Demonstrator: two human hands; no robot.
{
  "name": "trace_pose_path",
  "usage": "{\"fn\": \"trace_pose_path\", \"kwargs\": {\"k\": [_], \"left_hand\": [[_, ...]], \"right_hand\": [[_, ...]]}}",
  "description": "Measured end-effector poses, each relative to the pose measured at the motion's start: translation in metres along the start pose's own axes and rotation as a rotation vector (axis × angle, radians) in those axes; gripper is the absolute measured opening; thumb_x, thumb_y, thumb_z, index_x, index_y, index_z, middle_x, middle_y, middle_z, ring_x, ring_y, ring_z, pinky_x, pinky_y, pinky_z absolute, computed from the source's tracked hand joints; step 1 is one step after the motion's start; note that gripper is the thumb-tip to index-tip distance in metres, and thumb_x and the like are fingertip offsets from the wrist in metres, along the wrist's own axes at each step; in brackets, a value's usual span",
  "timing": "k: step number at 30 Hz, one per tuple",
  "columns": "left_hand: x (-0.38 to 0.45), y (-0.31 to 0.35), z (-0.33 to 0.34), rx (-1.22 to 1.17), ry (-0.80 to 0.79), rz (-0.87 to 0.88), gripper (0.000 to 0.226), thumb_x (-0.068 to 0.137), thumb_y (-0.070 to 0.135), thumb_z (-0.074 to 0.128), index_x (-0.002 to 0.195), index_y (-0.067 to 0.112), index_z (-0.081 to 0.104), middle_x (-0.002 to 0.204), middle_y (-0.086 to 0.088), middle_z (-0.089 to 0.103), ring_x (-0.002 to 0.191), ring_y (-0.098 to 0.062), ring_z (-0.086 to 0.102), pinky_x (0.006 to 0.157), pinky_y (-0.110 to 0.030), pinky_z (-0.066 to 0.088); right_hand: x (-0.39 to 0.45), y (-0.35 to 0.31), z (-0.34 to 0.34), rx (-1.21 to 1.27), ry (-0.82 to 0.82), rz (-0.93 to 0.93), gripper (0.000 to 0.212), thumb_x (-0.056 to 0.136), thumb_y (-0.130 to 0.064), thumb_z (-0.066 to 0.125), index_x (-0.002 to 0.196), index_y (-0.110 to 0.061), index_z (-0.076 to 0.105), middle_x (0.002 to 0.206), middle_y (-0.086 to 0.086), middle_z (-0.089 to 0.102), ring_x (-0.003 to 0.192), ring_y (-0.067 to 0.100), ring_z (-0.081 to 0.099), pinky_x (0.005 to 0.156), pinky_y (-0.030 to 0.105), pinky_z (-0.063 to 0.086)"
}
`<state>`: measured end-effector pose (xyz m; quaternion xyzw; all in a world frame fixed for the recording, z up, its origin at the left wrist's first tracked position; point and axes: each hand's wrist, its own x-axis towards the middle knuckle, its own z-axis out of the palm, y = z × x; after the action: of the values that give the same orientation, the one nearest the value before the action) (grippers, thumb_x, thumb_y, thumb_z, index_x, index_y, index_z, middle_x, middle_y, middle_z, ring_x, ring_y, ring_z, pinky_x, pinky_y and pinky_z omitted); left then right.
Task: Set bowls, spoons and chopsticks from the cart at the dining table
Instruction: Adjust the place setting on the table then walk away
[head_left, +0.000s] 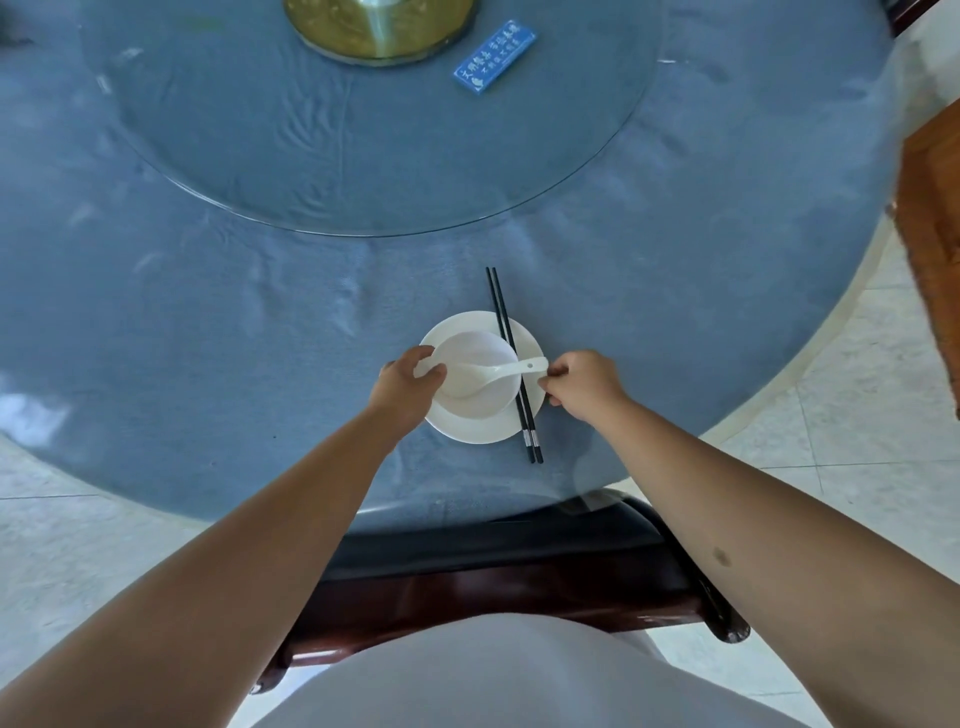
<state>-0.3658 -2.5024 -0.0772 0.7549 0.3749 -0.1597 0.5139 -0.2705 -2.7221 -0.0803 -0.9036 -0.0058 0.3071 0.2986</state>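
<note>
A white bowl (475, 348) sits on a white plate (467, 428) near the front edge of the blue-clothed round table (208, 322). A white spoon (493, 375) lies in the bowl, its handle sticking out to the right. A pair of black chopsticks (511, 358) rests across the plate's right side, tips pointing away from me. My left hand (408, 387) grips the bowl's left rim. My right hand (584, 387) pinches the end of the spoon handle.
A glass turntable (363, 156) with a gold hub (379, 26) fills the table's middle; a blue card (494, 63) lies on it. A dark wooden chair (519, 582) stands between me and the table. Another wooden chair (930, 208) is at the right.
</note>
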Motion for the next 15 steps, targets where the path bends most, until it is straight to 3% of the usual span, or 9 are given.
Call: {"fn": "trace_pose_path", "kwargs": {"k": [4, 6, 8, 11, 15], "left_hand": [[-0.01, -0.001, -0.003, 0.315, 0.109, 0.284, 0.07, 0.085, 0.051, 0.062, 0.146, 0.032, 0.034, 0.155, -0.006, 0.025, 0.14, -0.03, 0.023, 0.113, -0.047, 0.027], [-0.016, 0.0, -0.002, 0.43, 0.079, 0.44, 0.086, 0.079, 0.056, 0.067, 0.15, 0.031, 0.025, 0.16, 0.0, 0.013, 0.146, -0.026, 0.01, 0.114, -0.048, 0.023], [-0.019, 0.002, 0.001, 0.571, 0.024, 0.552, 0.1, 0.073, 0.059, 0.07, 0.152, 0.031, 0.016, 0.163, 0.004, 0.007, 0.148, -0.022, 0.003, 0.116, -0.049, 0.02], [-0.019, 0.002, 0.007, 0.732, -0.031, 0.609, 0.113, 0.067, 0.056, 0.078, 0.153, 0.034, 0.007, 0.164, 0.006, 0.001, 0.15, -0.017, -0.002, 0.119, -0.046, 0.016], [-0.02, -0.001, 0.01, 0.781, 0.009, 0.609, 0.114, 0.068, 0.045, 0.082, 0.153, 0.03, 0.009, 0.163, 0.006, 0.005, 0.149, -0.02, 0.005, 0.118, -0.047, 0.023]], "right_hand": [[-0.018, 0.001, 0.0, -0.023, 0.136, -0.128, 0.011, 0.081, -0.032, 0.073, 0.083, -0.027, 0.063, 0.075, -0.015, 0.06, 0.075, 0.012, 0.058, 0.057, 0.023, 0.037], [-0.025, -0.001, 0.01, 0.005, 0.13, -0.139, 0.014, 0.08, -0.034, 0.073, 0.088, -0.025, 0.066, 0.073, -0.014, 0.059, 0.074, 0.013, 0.06, 0.054, 0.021, 0.036], [-0.029, -0.002, 0.019, 0.013, 0.117, -0.101, 0.032, 0.079, -0.04, 0.074, 0.102, -0.019, 0.068, 0.08, -0.01, 0.063, 0.077, 0.014, 0.061, 0.059, 0.025, 0.04], [-0.029, -0.002, 0.029, -0.026, 0.107, -0.031, 0.045, 0.077, -0.044, 0.075, 0.111, -0.015, 0.067, 0.094, -0.001, 0.067, 0.09, 0.02, 0.064, 0.068, 0.028, 0.045], [-0.031, -0.003, 0.034, -0.059, 0.088, -0.02, 0.036, 0.079, -0.041, 0.074, 0.104, -0.017, 0.068, 0.096, 0.0, 0.069, 0.089, 0.022, 0.064, 0.072, 0.032, 0.052]]}}
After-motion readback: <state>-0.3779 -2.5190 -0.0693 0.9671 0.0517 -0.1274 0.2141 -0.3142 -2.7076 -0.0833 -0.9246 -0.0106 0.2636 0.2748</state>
